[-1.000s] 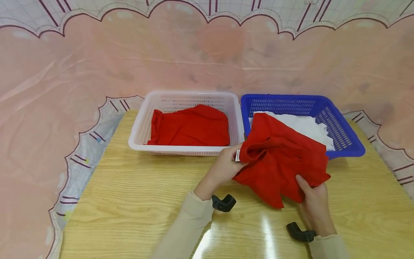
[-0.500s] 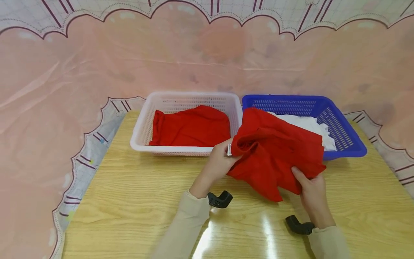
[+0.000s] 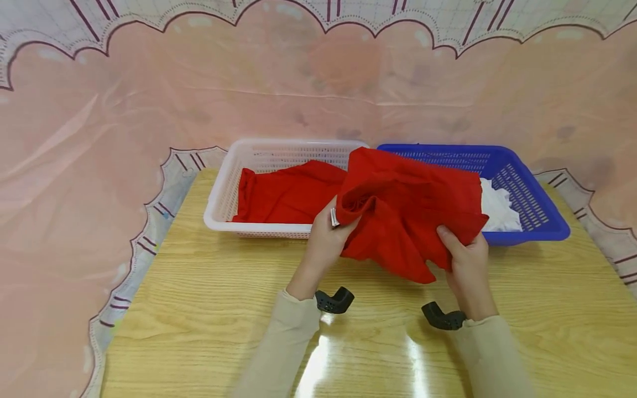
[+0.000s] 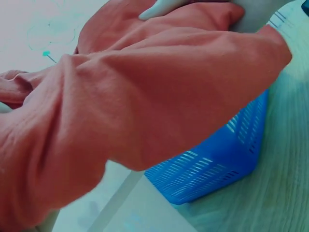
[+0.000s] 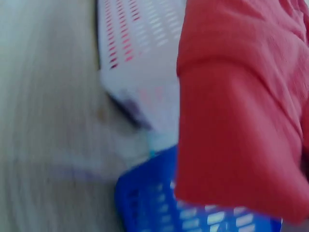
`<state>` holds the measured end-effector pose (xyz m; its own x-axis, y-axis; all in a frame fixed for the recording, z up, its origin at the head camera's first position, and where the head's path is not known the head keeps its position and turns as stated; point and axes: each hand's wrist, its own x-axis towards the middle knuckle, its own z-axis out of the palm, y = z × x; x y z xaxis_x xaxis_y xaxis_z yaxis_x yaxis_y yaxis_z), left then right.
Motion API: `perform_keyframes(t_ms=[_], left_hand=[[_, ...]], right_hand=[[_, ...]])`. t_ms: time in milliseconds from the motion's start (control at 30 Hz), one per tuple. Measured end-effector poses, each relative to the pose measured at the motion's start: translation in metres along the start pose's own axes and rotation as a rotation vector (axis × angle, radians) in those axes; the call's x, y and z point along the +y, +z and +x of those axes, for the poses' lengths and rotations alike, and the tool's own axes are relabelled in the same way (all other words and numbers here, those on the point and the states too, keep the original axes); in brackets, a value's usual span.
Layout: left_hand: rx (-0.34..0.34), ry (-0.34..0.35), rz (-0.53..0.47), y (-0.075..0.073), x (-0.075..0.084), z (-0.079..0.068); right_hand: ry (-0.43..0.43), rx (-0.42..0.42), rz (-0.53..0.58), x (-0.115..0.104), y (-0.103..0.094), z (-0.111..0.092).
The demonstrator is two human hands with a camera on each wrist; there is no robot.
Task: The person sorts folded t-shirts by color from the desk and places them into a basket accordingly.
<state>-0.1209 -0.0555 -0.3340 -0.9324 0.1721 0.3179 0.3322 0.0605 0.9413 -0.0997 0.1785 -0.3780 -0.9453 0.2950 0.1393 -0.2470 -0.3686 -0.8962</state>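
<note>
A folded red garment (image 3: 408, 215), perhaps a shirt, is held up by both hands in the head view. My left hand (image 3: 325, 237) grips its left side, beside a small white label (image 3: 334, 217). At the lower right corner, my right hand (image 3: 466, 265) pinches it with the thumb on top; the other fingers are hidden beneath. The cloth hangs over the front of the blue basket (image 3: 527, 236) and overlaps the right end of the white basket (image 3: 259, 227). Both wrist views are largely filled by the red garment (image 4: 145, 92).
Another folded red garment (image 3: 283, 196) lies in the white basket. White cloth (image 3: 497, 207) lies in the blue basket, partly covered from view. Both baskets stand side by side at the back of the wooden table (image 3: 209, 320), against a patterned pink curtain (image 3: 249, 105).
Both hands have carried the red garment to the left and farther back, from in front of the blue basket to partly over the white basket. Their hold looks the same.
</note>
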Motion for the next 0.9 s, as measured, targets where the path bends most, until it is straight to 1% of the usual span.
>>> perform_keyframes(t_ms=[33, 167, 267, 367, 433, 467, 567, 667, 767, 900], left_hand=[[0.011, 0.009, -0.004, 0.000, -0.001, 0.001], [0.034, 0.043, -0.019, 0.000, -0.016, 0.006], [0.053, 0.058, -0.005, -0.005, -0.026, 0.009], [0.071, 0.071, -0.001, -0.013, -0.027, 0.009], [0.084, 0.082, 0.005, -0.020, -0.023, 0.010], [0.089, 0.085, 0.008, -0.023, -0.018, 0.010], [0.108, 0.079, 0.033, -0.032, -0.005, 0.009], [0.113, 0.058, 0.046, -0.040, 0.006, 0.009], [0.113, 0.053, 0.059, -0.045, 0.010, 0.010], [0.113, 0.082, 0.079, -0.051, 0.014, 0.013]], right_hand=[[-0.005, -0.003, 0.019, 0.000, 0.002, 0.002], [0.010, -0.019, 0.131, 0.000, 0.010, 0.008], [0.004, -0.019, 0.214, 0.002, 0.020, 0.014], [-0.034, -0.014, 0.264, 0.005, 0.033, 0.018], [-0.052, -0.020, 0.277, 0.007, 0.042, 0.020], [-0.064, -0.023, 0.280, 0.008, 0.046, 0.022], [-0.078, -0.038, 0.291, 0.011, 0.057, 0.025], [-0.075, -0.047, 0.320, 0.013, 0.065, 0.028], [-0.054, -0.066, 0.336, 0.014, 0.071, 0.031], [-0.029, -0.076, 0.329, 0.014, 0.078, 0.035]])
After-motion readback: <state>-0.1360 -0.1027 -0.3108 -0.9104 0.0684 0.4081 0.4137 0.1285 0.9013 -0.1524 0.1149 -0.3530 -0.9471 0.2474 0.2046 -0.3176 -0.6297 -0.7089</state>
